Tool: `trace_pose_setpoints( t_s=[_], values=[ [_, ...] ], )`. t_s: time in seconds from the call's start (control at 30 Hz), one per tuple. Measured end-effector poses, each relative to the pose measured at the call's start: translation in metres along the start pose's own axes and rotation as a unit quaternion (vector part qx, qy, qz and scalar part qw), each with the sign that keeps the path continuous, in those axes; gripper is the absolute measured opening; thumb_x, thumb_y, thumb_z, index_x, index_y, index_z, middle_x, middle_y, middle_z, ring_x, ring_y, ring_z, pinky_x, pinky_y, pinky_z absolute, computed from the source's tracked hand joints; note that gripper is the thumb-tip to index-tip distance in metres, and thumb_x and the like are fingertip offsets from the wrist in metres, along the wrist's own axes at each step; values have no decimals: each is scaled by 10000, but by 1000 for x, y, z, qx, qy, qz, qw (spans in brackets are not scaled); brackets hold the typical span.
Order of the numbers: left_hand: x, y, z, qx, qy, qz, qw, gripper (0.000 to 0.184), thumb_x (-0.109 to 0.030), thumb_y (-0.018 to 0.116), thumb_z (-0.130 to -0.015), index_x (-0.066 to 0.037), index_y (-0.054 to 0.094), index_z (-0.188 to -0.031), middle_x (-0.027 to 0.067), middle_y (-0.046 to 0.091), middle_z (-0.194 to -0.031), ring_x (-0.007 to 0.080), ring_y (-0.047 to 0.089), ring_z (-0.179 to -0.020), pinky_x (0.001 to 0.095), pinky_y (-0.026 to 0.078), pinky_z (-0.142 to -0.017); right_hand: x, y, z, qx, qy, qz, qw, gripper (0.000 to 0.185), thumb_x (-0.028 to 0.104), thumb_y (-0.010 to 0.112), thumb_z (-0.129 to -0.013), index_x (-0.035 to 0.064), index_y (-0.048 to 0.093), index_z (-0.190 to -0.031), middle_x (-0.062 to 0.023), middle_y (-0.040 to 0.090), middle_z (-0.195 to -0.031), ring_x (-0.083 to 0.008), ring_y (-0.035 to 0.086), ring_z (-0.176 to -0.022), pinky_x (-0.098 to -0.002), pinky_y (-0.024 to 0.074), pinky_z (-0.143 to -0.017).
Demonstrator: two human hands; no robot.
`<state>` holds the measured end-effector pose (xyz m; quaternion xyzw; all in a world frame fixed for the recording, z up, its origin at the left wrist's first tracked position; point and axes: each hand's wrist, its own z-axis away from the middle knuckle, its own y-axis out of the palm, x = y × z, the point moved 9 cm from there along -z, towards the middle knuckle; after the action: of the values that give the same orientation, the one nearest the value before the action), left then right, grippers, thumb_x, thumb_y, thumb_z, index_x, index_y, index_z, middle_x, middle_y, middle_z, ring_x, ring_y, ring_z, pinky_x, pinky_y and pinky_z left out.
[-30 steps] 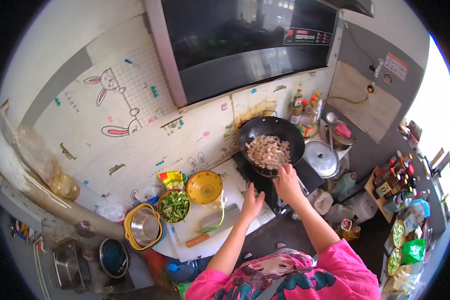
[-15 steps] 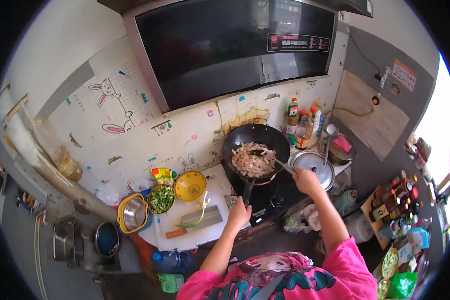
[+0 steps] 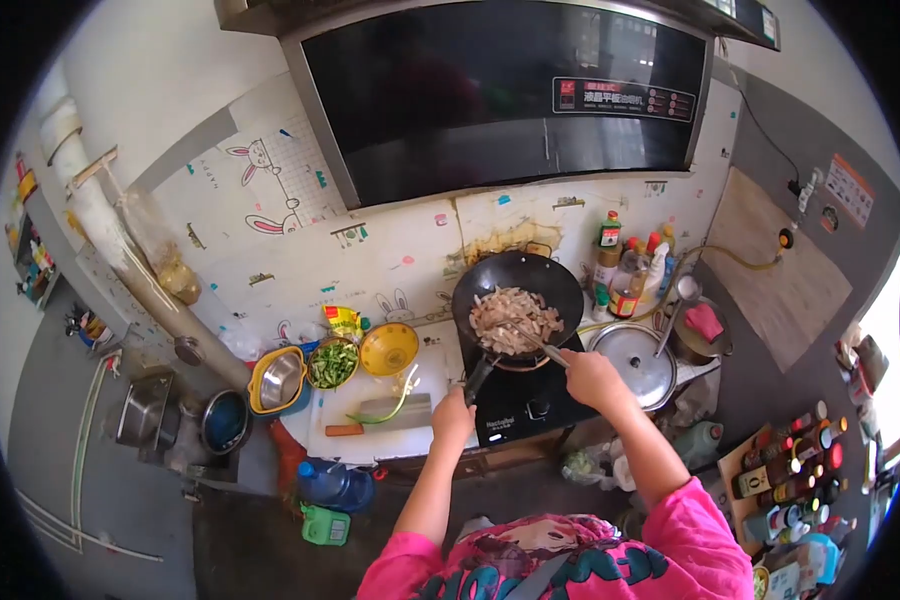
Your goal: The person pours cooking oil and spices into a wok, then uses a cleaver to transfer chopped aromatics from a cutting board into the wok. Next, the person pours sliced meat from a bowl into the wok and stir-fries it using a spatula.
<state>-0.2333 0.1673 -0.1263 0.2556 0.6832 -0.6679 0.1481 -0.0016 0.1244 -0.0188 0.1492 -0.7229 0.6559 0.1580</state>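
A black wok (image 3: 475,300) sits on the dark cooktop (image 3: 530,395) with pale sliced meat (image 3: 515,320) inside. My left hand (image 3: 454,415) is closed around the wok's handle (image 3: 478,378), which points toward me. In my right hand (image 3: 596,382) is the metal handle of a spatula (image 3: 548,350). It slants over the wok's near right rim, and its head is mostly hidden among the meat. Just right of the wok lies a lidded pot (image 3: 632,366).
Left of the cooktop, a white board (image 3: 340,445) bears a cleaver (image 3: 395,410) and a green onion. Behind are a yellow bowl (image 3: 388,348), chopped greens (image 3: 332,365) and a metal basin (image 3: 278,380). Sauce bottles (image 3: 627,285) stand behind right; a range hood (image 3: 490,110) hangs above.
The camera view has shifted. My right hand has come nearer the wok and toward me, moving the spatula in the meat. The wok's handle now angles further left, my left hand still on it.
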Motion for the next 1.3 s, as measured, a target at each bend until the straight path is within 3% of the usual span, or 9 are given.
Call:
trace_pose_setpoints(
  t_s=[0.07,0.2,0.3,0.4,0.53,0.67,0.87,0.97,1.3],
  values=[
    [-6,1,3,-20,13,-5,1000,293,-141,649,-724,26,520,-927,221,591,-820,383,574,-796,450,468,-699,-5,19,-14,-35,-10,17,999,259,64,449,-750,41,580,-972,-234,608,-763,-396,599,-764,-469,484,-698],
    [-20,-1,14,-36,34,-31,998,333,-168,653,-725,35,516,-951,243,580,-852,395,573,-810,448,471,-715,-22,71,-36,15,49,41,998,497,59,452,-784,64,412,-1279,-219,616,-823,-363,611,-787,-428,500,-681],
    [-15,5,12,-17,17,-5,1000,335,-183,647,-734,27,513,-958,246,578,-855,395,572,-815,451,470,-714,-26,80,-32,31,41,32,998,561,30,467,-764,102,386,-1314,-215,616,-816,-363,610,-780,-425,500,-678],
    [-13,10,11,-6,7,16,1000,340,-191,641,-742,25,507,-968,247,579,-847,397,572,-817,455,468,-712,-19,50,-7,15,17,29,999,545,10,472,-689,85,476,-1229,-231,604,-751,-378,599,-754,-451,480,-674],
    [-10,13,12,-28,30,31,999,343,-211,635,-752,31,486,-944,261,556,-888,412,540,-862,460,444,-737,-34,24,15,42,40,67,996,417,60,470,-745,106,528,-1156,-221,619,-843,-366,601,-832,-431,487,-717],
    [-3,19,9,-44,35,23,998,358,-219,631,-755,48,483,-942,254,541,-916,413,529,-885,461,439,-753,-45,-1,17,59,62,64,994,441,56,474,-732,110,536,-1164,-207,618,-895,-369,588,-848,-436,469,-754],
    [-9,21,10,-24,73,12,997,329,-210,624,-762,52,490,-910,251,549,-896,411,539,-863,468,442,-741,-9,-72,43,15,25,67,997,381,91,498,-719,110,609,-1083,-185,622,-930,-336,585,-894,-409,450,-823],
    [-12,16,10,-30,80,16,996,302,-198,627,-764,51,499,-879,254,561,-864,411,553,-826,470,449,-727,-12,-50,44,64,58,87,993,385,84,491,-710,104,615,-1074,-186,619,-950,-333,580,-912,-404,448,-829],
    [-11,14,11,18,62,48,997,292,-195,615,-772,49,490,-870,249,565,-854,415,561,-813,465,459,-720,-11,31,14,-11,88,-12,996,439,65,461,-739,80,537,-1171,-237,611,-885,-379,579,-863,-442,465,-765]
  ],
)
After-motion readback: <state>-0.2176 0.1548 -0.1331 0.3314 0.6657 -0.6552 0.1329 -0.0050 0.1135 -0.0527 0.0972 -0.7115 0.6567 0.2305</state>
